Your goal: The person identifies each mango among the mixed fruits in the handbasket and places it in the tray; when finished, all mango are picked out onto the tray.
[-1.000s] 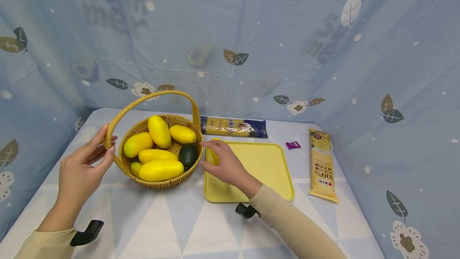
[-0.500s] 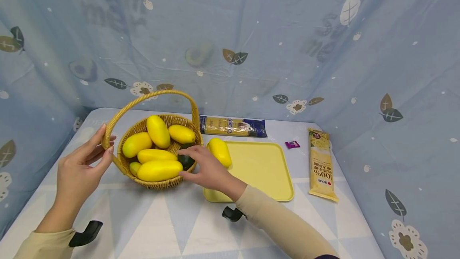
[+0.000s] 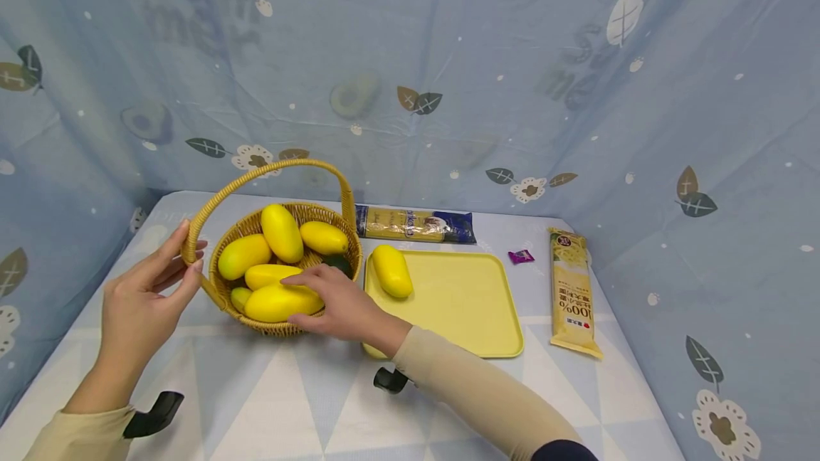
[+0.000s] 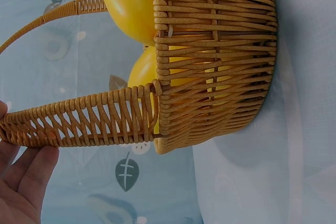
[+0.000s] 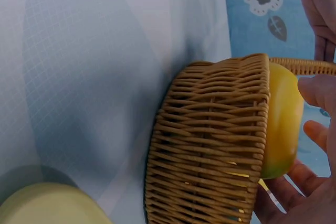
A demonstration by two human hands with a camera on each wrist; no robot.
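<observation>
1 mango on tray at 10 o'clock, approx. 6 left in basket. L fingers grip handle; R fingers part-open round 6 o'clock mango, unheld.

The head view is bright and evenly lit, with soft, faint shadows on the table and small glints on the far packet. Both wrist views are dimmer and greyer. In the left one, a pale highlight marks a mango and soft shadow lies under the basket; in the right, a blurred-edged shadow rims the tray.
</observation>
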